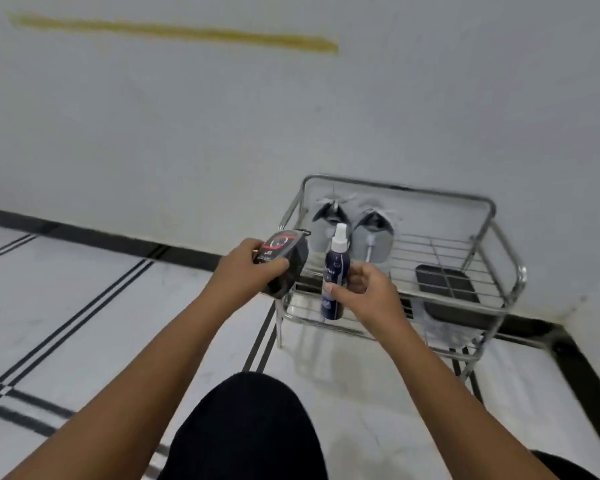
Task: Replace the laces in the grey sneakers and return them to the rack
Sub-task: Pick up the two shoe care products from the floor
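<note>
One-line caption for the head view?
Left hand holds a black pack, right hand a spray bottle, before racked grey sneakers.

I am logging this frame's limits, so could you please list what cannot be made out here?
- Head view: spray bottle label, too blurred to read.
- Head view: black pack contents, covered by the left hand.
- Head view: grey sneakers fronts, hidden behind the bottle and the right hand.
- Head view: dark object under the rack wires, unidentifiable.

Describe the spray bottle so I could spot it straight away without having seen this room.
Find the metal shoe rack against the white wall. In front of its left end, the person's right hand holds the spray bottle upright. It is tall, slim and dark blue with a white nozzle, unlike the squat black pack in the left hand.
</note>
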### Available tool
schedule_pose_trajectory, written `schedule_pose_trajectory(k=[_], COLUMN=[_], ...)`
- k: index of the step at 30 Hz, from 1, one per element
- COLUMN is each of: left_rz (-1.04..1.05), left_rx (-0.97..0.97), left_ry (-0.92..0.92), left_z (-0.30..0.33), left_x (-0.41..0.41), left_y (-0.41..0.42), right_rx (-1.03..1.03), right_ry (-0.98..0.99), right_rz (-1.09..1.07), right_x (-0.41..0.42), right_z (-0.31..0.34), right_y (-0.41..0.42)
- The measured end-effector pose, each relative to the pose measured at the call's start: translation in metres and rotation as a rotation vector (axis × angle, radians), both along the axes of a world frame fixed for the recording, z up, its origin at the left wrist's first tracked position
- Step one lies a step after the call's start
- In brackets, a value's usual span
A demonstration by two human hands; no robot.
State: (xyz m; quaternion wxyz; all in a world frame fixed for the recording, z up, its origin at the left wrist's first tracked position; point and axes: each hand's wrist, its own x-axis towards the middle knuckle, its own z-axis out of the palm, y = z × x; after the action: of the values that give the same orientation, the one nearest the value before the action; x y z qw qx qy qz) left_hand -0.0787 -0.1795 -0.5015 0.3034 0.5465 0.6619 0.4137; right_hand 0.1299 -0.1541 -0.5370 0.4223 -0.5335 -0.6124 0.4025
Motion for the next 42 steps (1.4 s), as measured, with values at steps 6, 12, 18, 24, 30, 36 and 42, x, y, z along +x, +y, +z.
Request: schedule_pose_trajectory(k=[6,12,18,24,30,36,42], left_rz=[0.042,0.150,0.187,0.227,0.256,0.331,0.384], left_rx=[0.131,0.282,0.390,0.216,0.090,0.031,0.016], left_ry=[-0.135,-0.184,-0.219,-0.255,-0.250,-0.249,-0.221], left_z=[0.036,0.059,0.101,0.163,0.286,0.423,0.514], left_x=[0.055,0.075,0.074,0.077,0.073,0.065,0.057], left_y=[0.020,0.121,0.230,0.247,0.209,0.158,0.138], right_rx=[0.101,0.217,0.247,0.059,-0.097,-0.159,-0.159], right_ry=[0.081,0.146,0.121,0.072,-0.003,-0.049,-0.083], right_rz=[-0.100,-0.100,-0.005,0.058,0.137,0.192,0.246], right_x=[0.040,0.060,0.064,0.065,0.053,0.037,0.023], right_z=[0.056,0.098,0.150,0.217,0.336,0.476,0.563], right_y=[0.013,0.116,0.239,0.255,0.213,0.174,0.163])
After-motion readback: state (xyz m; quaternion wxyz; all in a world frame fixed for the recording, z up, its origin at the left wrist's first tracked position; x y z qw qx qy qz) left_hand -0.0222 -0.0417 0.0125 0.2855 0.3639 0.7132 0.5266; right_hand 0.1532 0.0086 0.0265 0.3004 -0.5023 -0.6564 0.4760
